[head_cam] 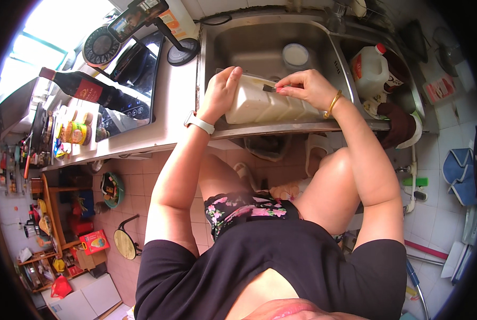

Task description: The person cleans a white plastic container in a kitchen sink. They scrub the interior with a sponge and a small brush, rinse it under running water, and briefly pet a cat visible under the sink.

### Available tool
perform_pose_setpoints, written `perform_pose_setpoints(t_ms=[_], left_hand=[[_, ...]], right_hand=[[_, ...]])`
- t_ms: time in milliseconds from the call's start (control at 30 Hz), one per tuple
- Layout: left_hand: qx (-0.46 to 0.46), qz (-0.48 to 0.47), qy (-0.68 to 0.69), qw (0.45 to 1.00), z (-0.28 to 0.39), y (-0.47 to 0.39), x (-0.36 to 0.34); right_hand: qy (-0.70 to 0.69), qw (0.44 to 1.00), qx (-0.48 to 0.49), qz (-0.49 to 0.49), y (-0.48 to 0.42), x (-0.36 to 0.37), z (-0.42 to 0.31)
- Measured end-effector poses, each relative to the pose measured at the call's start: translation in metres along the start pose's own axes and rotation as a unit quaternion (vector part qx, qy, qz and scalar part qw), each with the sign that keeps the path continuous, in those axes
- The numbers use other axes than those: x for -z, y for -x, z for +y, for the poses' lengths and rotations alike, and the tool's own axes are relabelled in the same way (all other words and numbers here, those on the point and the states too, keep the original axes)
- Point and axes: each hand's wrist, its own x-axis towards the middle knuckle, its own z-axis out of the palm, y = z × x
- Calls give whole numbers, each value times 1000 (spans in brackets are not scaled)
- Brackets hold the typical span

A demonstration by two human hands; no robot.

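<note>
A long off-white plastic container with ribbed sides lies tilted over the front rim of the steel sink. My left hand grips its left end, fingers over the top edge. My right hand pinches the red handle of a small scraper-like tool, its dark flat end touching the container's upper face. Behind my right hand, a round tub with whitish contents stands in the sink basin.
The right basin holds a translucent jug with a red cap and a dark brown cloth over its edge. On the left counter are a phone on a stand, a dark bottle, an induction hob and jars.
</note>
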Motion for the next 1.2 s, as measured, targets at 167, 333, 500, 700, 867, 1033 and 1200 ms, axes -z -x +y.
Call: perform_pose_setpoints(t_ms=[167, 333, 500, 700, 867, 1033, 1200], left_hand=[[20, -38, -43, 998, 4, -11, 6], [17, -14, -2, 1000, -6, -12, -1], [19, -7, -2, 1000, -10, -13, -4], [51, -18, -9, 998, -8, -16, -4], [50, -11, -20, 998, -7, -15, -4], [52, -21, -13, 998, -6, -17, -6], [52, -20, -27, 998, -7, -15, -7]], right_hand=[[30, 1000, 2, 7, -3, 5, -7], [66, 997, 29, 19, -8, 4, -6], [90, 993, 69, -13, -19, 16, 2], [34, 991, 132, -11, -34, 8, 11], [60, 991, 114, -48, -28, 23, 9], [58, 989, 126, -48, -29, 21, 3], [124, 985, 91, -75, -33, 29, -6]])
